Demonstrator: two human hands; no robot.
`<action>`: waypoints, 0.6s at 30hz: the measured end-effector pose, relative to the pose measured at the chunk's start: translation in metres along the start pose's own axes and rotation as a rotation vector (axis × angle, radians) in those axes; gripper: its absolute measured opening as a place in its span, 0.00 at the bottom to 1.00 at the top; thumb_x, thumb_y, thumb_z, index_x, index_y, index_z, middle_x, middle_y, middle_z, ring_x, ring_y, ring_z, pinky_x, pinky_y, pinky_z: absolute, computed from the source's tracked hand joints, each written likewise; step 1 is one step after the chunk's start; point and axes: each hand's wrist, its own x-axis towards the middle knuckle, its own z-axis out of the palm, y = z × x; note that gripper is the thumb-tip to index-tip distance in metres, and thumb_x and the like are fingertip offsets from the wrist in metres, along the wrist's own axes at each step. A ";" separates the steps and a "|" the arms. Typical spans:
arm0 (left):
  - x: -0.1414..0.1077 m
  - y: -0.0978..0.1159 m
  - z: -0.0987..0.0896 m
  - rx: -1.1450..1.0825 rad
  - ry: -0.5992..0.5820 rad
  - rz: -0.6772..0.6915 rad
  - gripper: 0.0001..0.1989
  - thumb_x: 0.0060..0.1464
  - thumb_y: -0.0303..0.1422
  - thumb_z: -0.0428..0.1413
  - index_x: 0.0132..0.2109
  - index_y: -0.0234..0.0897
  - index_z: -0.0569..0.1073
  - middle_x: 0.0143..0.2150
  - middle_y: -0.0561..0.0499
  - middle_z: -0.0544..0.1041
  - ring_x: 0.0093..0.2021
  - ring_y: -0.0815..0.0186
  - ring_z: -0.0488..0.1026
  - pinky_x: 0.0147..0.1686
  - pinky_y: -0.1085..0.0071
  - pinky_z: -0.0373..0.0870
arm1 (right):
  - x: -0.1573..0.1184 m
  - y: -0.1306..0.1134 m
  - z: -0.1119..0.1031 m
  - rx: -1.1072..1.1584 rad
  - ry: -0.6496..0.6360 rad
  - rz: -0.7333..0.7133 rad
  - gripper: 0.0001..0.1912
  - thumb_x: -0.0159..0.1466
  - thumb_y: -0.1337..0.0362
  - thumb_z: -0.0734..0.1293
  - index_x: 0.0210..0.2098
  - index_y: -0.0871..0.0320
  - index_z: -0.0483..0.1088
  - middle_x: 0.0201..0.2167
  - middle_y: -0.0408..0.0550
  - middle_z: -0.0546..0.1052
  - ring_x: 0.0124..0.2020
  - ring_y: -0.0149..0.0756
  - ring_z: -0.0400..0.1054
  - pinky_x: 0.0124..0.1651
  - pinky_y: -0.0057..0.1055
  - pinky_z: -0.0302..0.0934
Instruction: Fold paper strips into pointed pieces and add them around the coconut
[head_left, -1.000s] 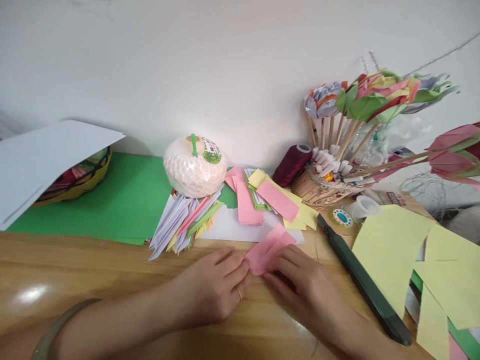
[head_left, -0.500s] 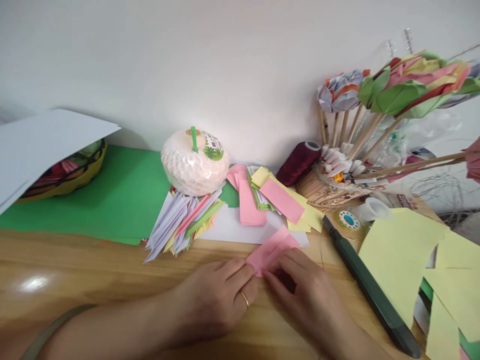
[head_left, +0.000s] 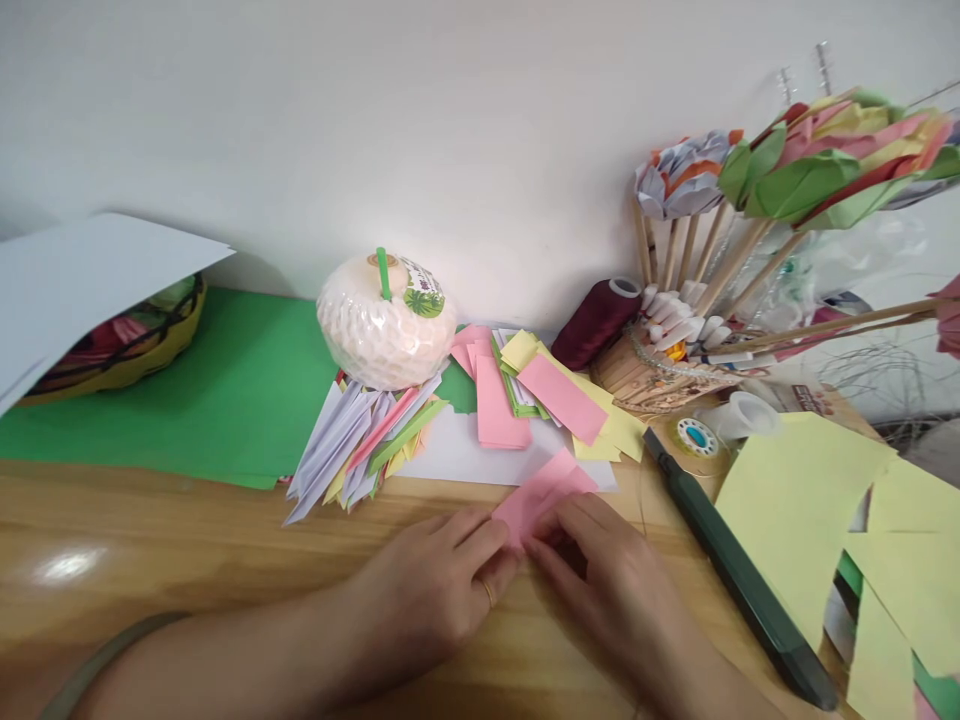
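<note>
A pink paper strip [head_left: 541,490] lies at a slant on the wooden table, its near end between my two hands. The fingers of my left hand [head_left: 457,575], which wears a ring, are closed on the strip's left edge. On the other side my right hand [head_left: 600,570] pinches the strip's near right part, with thumb and fingertips close together. My fingers hide the near end, so I cannot make out its fold. Just beyond it are more pink strips [head_left: 501,405] and yellow strips [head_left: 622,430].
Folded paper pieces [head_left: 337,450] lie in front of a wrapped coconut [head_left: 386,330]. A dark green paper cutter [head_left: 739,570] lies right of my hand, beside yellow sheets [head_left: 806,500]. Paper flowers [head_left: 832,175] and a maroon thread spool [head_left: 596,325] stand behind. Green sheets [head_left: 247,390] lie left.
My left fingers have shifted slightly on the pink strip and look more bent. My right hand stays almost where it was. The view has moved a little.
</note>
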 end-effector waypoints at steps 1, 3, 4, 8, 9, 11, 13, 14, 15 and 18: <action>0.000 0.000 0.001 -0.014 0.003 -0.015 0.10 0.65 0.27 0.44 0.44 0.33 0.69 0.38 0.48 0.72 0.39 0.64 0.71 0.38 0.68 0.72 | 0.000 0.000 0.000 0.004 -0.002 0.007 0.07 0.63 0.69 0.62 0.29 0.56 0.61 0.26 0.42 0.68 0.27 0.34 0.63 0.28 0.28 0.56; 0.000 0.000 0.003 -0.041 0.019 -0.032 0.10 0.66 0.28 0.43 0.43 0.34 0.69 0.38 0.49 0.72 0.40 0.64 0.71 0.39 0.68 0.72 | -0.001 0.001 0.000 0.008 -0.006 0.005 0.07 0.64 0.69 0.61 0.29 0.56 0.60 0.26 0.42 0.68 0.28 0.34 0.63 0.28 0.28 0.56; 0.000 0.000 0.003 -0.050 0.030 -0.038 0.10 0.66 0.28 0.43 0.42 0.34 0.69 0.37 0.49 0.72 0.40 0.65 0.71 0.39 0.68 0.71 | -0.001 0.002 -0.001 0.008 -0.011 -0.004 0.07 0.64 0.69 0.61 0.29 0.56 0.60 0.26 0.43 0.68 0.28 0.33 0.63 0.28 0.28 0.56; 0.003 0.000 -0.001 -0.051 0.081 -0.019 0.11 0.65 0.26 0.43 0.39 0.32 0.70 0.36 0.49 0.72 0.38 0.64 0.71 0.37 0.67 0.71 | 0.002 0.006 -0.010 -0.022 -0.047 -0.115 0.10 0.66 0.71 0.57 0.31 0.56 0.64 0.31 0.45 0.70 0.30 0.33 0.64 0.31 0.29 0.59; 0.004 -0.001 -0.003 -0.039 0.097 0.001 0.11 0.65 0.25 0.43 0.39 0.31 0.70 0.36 0.48 0.72 0.38 0.64 0.70 0.37 0.67 0.71 | 0.003 0.007 -0.014 -0.049 -0.054 -0.178 0.10 0.67 0.71 0.57 0.32 0.56 0.66 0.32 0.46 0.70 0.31 0.34 0.64 0.32 0.30 0.59; 0.005 -0.004 -0.007 0.012 0.130 0.049 0.11 0.64 0.25 0.45 0.38 0.31 0.71 0.37 0.47 0.72 0.39 0.62 0.70 0.36 0.66 0.71 | 0.004 0.007 -0.021 -0.116 -0.055 -0.328 0.10 0.66 0.70 0.57 0.35 0.57 0.69 0.32 0.48 0.71 0.34 0.37 0.65 0.35 0.34 0.61; 0.006 -0.008 -0.010 0.094 0.150 0.076 0.09 0.63 0.25 0.47 0.37 0.31 0.72 0.36 0.47 0.73 0.39 0.60 0.70 0.37 0.64 0.70 | 0.004 0.006 -0.026 -0.155 -0.044 -0.450 0.10 0.66 0.71 0.58 0.38 0.59 0.71 0.32 0.49 0.73 0.36 0.39 0.66 0.37 0.37 0.62; 0.006 -0.010 -0.011 0.136 0.159 0.076 0.08 0.62 0.25 0.49 0.37 0.32 0.72 0.37 0.46 0.73 0.40 0.60 0.69 0.37 0.63 0.69 | 0.004 0.004 -0.027 -0.157 -0.041 -0.479 0.11 0.65 0.72 0.58 0.40 0.60 0.71 0.32 0.50 0.74 0.36 0.40 0.67 0.38 0.37 0.63; 0.006 -0.012 -0.012 0.170 0.159 0.072 0.07 0.62 0.26 0.50 0.37 0.32 0.72 0.38 0.46 0.73 0.40 0.60 0.69 0.38 0.63 0.69 | 0.002 0.002 -0.028 -0.151 -0.045 -0.484 0.11 0.65 0.72 0.58 0.41 0.61 0.71 0.33 0.51 0.74 0.37 0.39 0.67 0.39 0.37 0.64; 0.005 -0.015 -0.011 0.184 0.117 0.069 0.07 0.62 0.25 0.49 0.41 0.29 0.72 0.41 0.44 0.73 0.42 0.59 0.69 0.40 0.62 0.69 | -0.002 -0.007 -0.025 -0.115 -0.089 -0.418 0.12 0.66 0.71 0.58 0.46 0.62 0.70 0.39 0.53 0.74 0.40 0.39 0.69 0.42 0.36 0.67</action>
